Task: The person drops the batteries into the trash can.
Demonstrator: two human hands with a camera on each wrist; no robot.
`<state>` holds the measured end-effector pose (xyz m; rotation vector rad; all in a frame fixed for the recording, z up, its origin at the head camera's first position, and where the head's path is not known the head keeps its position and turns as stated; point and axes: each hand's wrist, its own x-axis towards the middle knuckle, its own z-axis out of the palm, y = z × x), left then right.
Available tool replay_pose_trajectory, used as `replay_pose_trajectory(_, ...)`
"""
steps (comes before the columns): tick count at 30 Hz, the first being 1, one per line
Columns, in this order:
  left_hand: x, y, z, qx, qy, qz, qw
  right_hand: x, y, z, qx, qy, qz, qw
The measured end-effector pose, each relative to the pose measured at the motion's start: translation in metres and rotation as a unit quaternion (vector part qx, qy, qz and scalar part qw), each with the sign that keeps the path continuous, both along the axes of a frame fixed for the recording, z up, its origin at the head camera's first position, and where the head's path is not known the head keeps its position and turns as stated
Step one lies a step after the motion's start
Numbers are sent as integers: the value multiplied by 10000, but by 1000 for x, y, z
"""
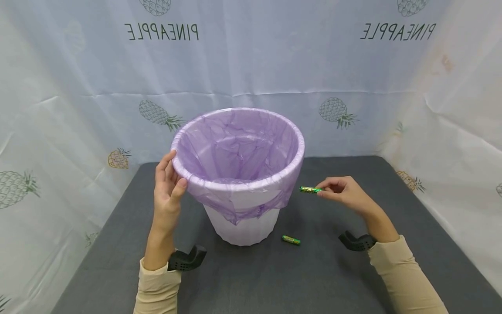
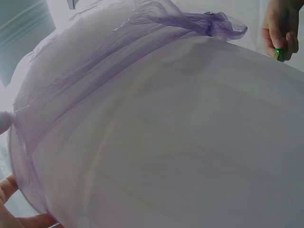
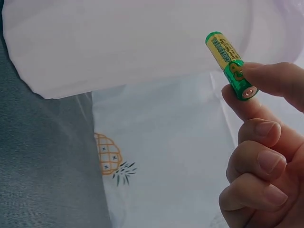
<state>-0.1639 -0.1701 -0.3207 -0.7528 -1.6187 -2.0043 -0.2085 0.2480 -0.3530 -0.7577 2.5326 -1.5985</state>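
A white trash can [image 1: 245, 229] with a purple liner bag [image 1: 239, 161] folded over its rim stands upright on the table. At the rim's left side, my left hand [image 1: 166, 192] rests its fingertips and thumb against the outside. To the right of the can, my right hand [image 1: 343, 192] pinches a green and yellow battery [image 3: 231, 65] by one end between thumb and index finger, clear of the tabletop. A second green battery [image 1: 291, 240] lies on the table near the can's base. In the left wrist view, the can's wall [image 2: 190, 133] fills most of the picture.
A dark grey cloth covers the table [image 1: 235, 283]. Behind it and at both sides hang pale curtains [image 1: 255, 56] printed with pineapples. Each wrist wears a black device; the left device [image 1: 187, 258] sits in front of the can.
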Motion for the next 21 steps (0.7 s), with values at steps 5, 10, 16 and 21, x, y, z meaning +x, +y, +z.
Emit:
replay_pose_trajectory(5, -1, 0, -1, 10, 29, -12, 10000, 1, 0, 8, -76, 149, 31, 9999)
replay_pose_trajectory(10, -1, 0, -1, 14, 0, -17, 10000, 4, 1, 19, -42, 394, -66, 9992)
replay_pose_trajectory(16, 0, -1, -1, -38, 75, -48, 10000, 8, 2, 30, -116, 717, -78, 9973)
replay_pose_trajectory(21, 0, -2, 0, -124, 157, -42, 9998, 10, 1, 38, -194, 901, -17, 9957)
